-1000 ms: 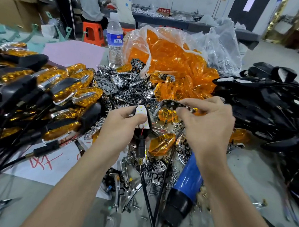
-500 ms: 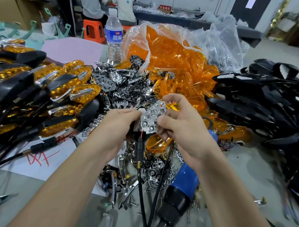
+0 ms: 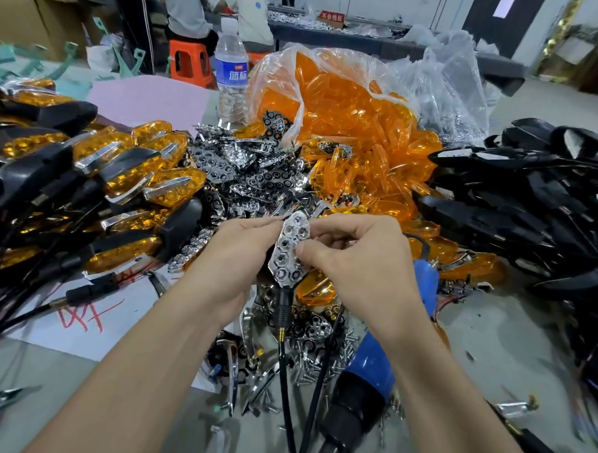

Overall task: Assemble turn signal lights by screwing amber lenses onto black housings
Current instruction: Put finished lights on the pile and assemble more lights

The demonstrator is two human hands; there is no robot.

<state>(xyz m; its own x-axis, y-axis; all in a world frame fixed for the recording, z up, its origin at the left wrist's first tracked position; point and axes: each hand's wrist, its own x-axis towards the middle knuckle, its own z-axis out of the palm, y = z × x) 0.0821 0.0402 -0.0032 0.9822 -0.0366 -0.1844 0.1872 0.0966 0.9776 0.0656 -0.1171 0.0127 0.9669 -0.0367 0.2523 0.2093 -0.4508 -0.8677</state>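
My left hand (image 3: pixel 236 258) grips a black housing, mostly hidden behind it; its black stem (image 3: pixel 283 308) and cable hang below. A chrome honeycomb reflector (image 3: pixel 288 248) lies on the housing's face, and my right hand (image 3: pixel 361 263) pinches it with thumb and fingers. Loose amber lenses (image 3: pixel 355 153) spill from a clear plastic bag behind my hands. One amber lens (image 3: pixel 313 290) lies just under my right hand. Bare black housings (image 3: pixel 517 208) are piled on the right.
Finished amber-and-black lights (image 3: pixel 122 170) are stacked on the left. Chrome reflectors (image 3: pixel 231 168) heap in the middle. A blue-and-black electric screwdriver (image 3: pixel 369 383) lies below my right wrist among loose screws. A water bottle (image 3: pixel 231 72) stands behind. People sit at the back.
My right hand picked a chrome reflector from the pile, brought it to the housing in my left hand, and now seats it flat on the housing's face.
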